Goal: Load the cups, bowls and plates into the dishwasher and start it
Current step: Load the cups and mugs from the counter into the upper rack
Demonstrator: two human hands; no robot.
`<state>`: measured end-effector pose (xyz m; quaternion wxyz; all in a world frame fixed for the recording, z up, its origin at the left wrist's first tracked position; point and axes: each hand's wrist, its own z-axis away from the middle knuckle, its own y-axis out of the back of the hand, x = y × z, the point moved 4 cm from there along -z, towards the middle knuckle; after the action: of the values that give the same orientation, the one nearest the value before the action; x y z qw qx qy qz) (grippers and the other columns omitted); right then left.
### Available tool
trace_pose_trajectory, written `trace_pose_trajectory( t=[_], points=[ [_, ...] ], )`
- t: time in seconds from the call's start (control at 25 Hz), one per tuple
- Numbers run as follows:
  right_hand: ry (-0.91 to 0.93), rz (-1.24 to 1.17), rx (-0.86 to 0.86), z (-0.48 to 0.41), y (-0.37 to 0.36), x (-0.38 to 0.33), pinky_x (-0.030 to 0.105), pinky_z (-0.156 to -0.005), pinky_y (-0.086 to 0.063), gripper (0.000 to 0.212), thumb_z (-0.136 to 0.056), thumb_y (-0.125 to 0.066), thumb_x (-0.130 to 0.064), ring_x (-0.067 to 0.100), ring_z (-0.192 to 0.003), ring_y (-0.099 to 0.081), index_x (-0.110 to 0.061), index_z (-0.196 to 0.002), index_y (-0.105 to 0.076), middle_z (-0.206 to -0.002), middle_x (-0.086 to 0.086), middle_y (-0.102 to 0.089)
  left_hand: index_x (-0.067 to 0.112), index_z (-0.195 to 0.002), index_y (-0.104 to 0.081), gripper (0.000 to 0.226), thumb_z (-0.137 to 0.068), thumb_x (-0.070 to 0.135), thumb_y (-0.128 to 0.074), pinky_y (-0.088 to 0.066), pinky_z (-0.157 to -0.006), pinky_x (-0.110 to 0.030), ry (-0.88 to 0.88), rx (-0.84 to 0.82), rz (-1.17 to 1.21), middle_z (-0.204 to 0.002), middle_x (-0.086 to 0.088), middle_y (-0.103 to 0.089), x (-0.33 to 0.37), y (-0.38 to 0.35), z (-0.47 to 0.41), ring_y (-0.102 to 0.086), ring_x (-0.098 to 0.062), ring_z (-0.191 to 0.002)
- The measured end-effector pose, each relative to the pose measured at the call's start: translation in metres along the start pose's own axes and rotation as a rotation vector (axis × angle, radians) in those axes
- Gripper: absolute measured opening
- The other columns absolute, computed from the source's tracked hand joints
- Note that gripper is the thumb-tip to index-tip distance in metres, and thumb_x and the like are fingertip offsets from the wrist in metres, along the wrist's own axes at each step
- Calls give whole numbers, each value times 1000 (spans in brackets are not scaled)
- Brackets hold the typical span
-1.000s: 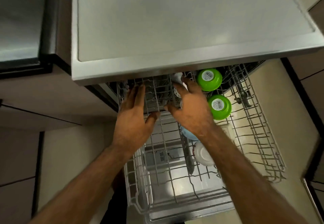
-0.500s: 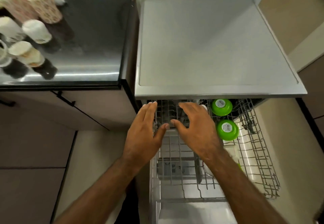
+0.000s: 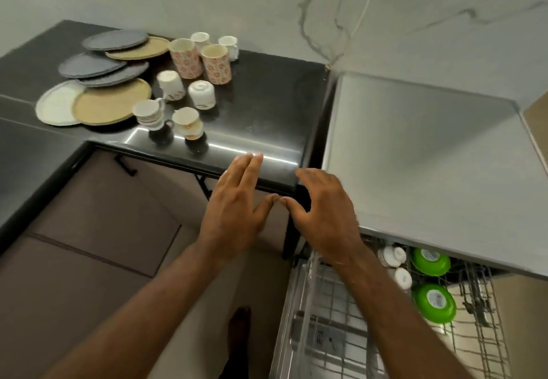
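My left hand point(image 3: 234, 209) and right hand point(image 3: 326, 215) hover side by side, both empty, with fingers loose and thumb tips close together, over the black counter point(image 3: 267, 102) edge. Cups point(image 3: 201, 93) and plates point(image 3: 111, 105) sit on it at ten o'clock. At four o'clock, green bowls point(image 3: 433, 304) and white cups point(image 3: 393, 255) lie bottoms-up in the dishwasher rack point(image 3: 486, 343).

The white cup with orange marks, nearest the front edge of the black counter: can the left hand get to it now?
Probably yes. The left hand is open and empty at the front edge of the black counter, and no object stands between it and the white cup with orange marks.
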<state>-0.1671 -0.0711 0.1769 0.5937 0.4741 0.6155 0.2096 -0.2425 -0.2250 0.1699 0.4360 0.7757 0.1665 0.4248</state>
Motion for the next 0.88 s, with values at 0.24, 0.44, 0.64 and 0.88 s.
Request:
trace_pose_trajectory(
  t=[0.24,0.44,0.64,0.88],
  points=[
    [90,-24,-29,-77,-47,-65,29,-105,-40,62,-88,-74,-43,18,-128,-51,-18,-141,-55,-138,0,-60,19,-160,-26,82,-94,50,-63,-29,-123,-45,128,93,-80,-165,-6,-29,-93,56,-35,-23,-20,-153],
    [100,-21,-88,-129,-100,-104,26,-112,-31,68,-88,-72,-45,17,-132,-48,-18,-146,-49,-141,1,-57,19,-160,-25,82,-94,49,-63,-25,-124,-43,197,97,-95,-165,-5,-28,-165,79,-68,-20,-19,-154],
    [12,-118,-182,-182,-152,-124,25,-113,-27,80,-88,-71,-48,13,-143,-38,-21,-154,-35,-155,-2,-44,19,-160,-24,87,-91,45,-69,-28,-123,-46,308,106,-67,-165,-7,-29,-234,86,-106,-22,-20,-153],
    [-239,-310,-217,-238,-215,-124,27,-112,-33,94,-75,-87,-39,14,-139,-41,-24,-151,-34,-149,-4,-47,15,-162,-12,117,-76,42,-87,-28,-121,-43,645,236,166,-164,-10,-26,-304,77,-143,-24,-26,-152]
  ],
)
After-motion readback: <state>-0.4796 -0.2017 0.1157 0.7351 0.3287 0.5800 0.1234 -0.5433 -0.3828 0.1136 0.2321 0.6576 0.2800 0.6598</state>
